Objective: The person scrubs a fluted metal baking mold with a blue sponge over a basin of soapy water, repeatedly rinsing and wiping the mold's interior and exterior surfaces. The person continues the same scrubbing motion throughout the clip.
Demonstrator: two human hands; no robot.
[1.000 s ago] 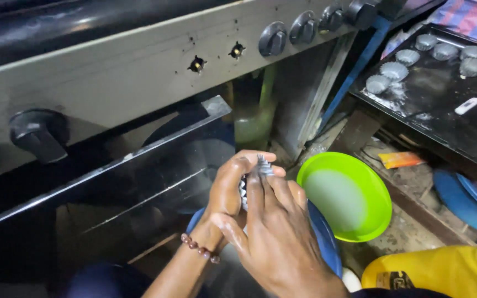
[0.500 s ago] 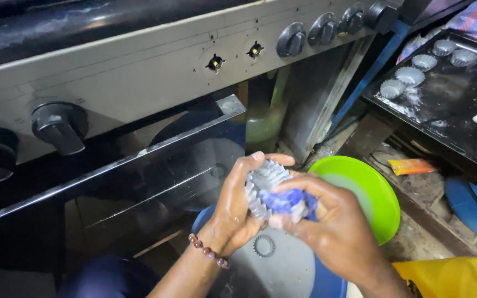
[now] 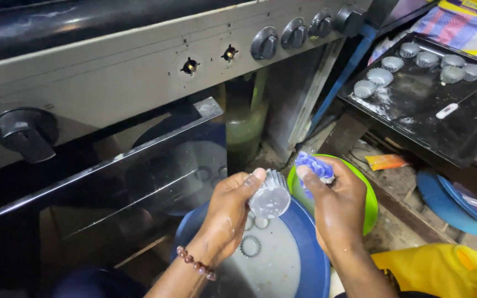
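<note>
My left hand [image 3: 226,218] grips a small fluted metal baking cup [image 3: 270,196], tilted so its wet inside shows. A beaded bracelet sits on that wrist. My right hand [image 3: 333,204] is closed around a blue scrubbing pad [image 3: 314,166], held just right of the cup and apart from it. Both hands hover over a blue basin [image 3: 309,248] of cloudy water, where a few more fluted cups [image 3: 249,245] lie under the surface.
A green bowl [image 3: 369,201] sits behind my right hand. A steel oven with black knobs [image 3: 264,43] and an open glass door [image 3: 139,176] fills the left. A black tray [image 3: 459,132] at upper right holds several fluted cups [image 3: 379,77]. Blue lid [image 3: 448,198] and yellow container [image 3: 437,270] lie right.
My hands have come apart: the right hand drew the blue pad off to the right, and the left hand now shows the cup's open inside.
</note>
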